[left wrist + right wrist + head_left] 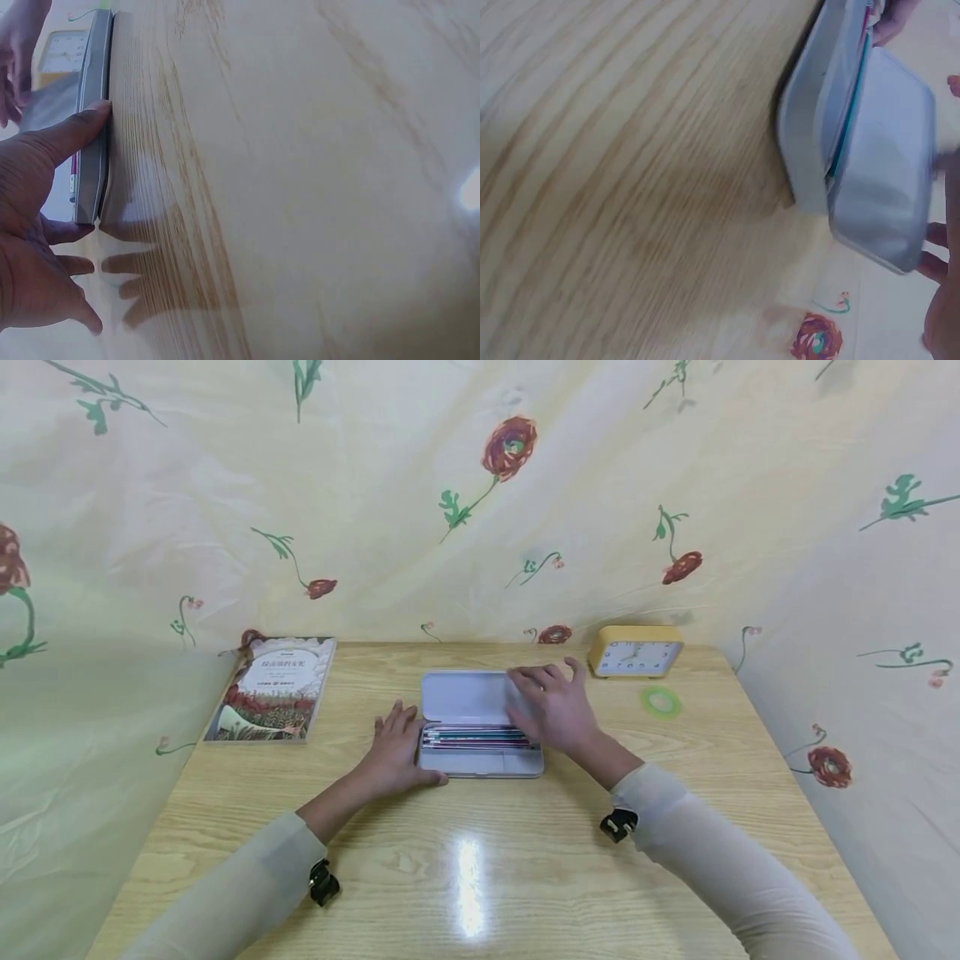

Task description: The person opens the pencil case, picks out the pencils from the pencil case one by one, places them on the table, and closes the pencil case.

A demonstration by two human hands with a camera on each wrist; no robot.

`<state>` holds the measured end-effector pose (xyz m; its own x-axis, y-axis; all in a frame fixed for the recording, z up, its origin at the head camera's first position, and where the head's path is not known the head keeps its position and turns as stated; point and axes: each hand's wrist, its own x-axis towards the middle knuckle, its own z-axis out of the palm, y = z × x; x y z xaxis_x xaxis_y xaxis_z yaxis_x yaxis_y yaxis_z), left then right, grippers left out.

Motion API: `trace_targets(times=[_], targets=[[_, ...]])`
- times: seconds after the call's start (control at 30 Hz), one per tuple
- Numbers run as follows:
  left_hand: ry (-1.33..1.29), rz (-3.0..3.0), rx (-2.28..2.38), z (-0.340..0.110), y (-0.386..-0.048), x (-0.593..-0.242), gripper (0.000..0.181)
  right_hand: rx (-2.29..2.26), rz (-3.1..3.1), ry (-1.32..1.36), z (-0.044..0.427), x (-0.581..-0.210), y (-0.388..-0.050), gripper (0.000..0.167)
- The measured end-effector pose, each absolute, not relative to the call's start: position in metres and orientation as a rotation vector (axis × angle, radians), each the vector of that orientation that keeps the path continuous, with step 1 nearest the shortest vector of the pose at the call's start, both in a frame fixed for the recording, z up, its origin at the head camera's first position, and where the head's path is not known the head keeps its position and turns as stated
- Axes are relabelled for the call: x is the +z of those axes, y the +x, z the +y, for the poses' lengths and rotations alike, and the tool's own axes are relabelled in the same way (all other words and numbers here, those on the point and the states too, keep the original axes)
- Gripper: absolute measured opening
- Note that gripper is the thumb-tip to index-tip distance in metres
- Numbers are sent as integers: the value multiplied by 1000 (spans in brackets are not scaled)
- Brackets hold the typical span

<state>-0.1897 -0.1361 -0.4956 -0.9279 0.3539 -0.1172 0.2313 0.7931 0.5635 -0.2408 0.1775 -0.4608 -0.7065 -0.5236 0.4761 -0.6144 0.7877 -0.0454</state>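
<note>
The right hand (551, 706) hides part of the lid (465, 696); the book's (262, 708) smallest print is unreadable; the head view's bottom edge cuts both sleeves (720, 860).

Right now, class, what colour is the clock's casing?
The clock's casing is yellow, seen best in the head view.

My head view looks forward and down from above, far enough back to hold my left hand (392, 753), my right hand (553, 706), the desk (675, 852) and the flowered backdrop (375, 477). My left wrist camera (324, 883) looks from close by, its picture turned sideways; my left hand enters at the left edge. My right wrist camera (618, 824) is also near and sideways, my right hand cut by its right edge. All three views share the open case (476, 764); head and left wrist both catch the clock (641, 653).
</note>
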Motion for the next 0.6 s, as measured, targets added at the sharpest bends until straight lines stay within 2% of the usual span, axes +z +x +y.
trace_targets(times=[0.1, 0.13, 0.2, 0.33, 0.6], targets=[[450, 2780, 817, -137, -189, -495, 105, 290, -2790, 902, 179, -465, -242, 122], [447, 2785, 812, -137, -189, -495, 105, 304, -2873, 920, 179, -466, -242, 135], [439, 2789, 818, -137, -190, -495, 105, 337, -2998, 958, 180, -470, -244, 151], [431, 2785, 809, -135, -191, -495, 105, 419, -3105, 1004, 181, -475, -246, 158], [413, 2789, 737, -132, -192, -494, 105, 428, -3179, 1027, 182, -481, -250, 153]])
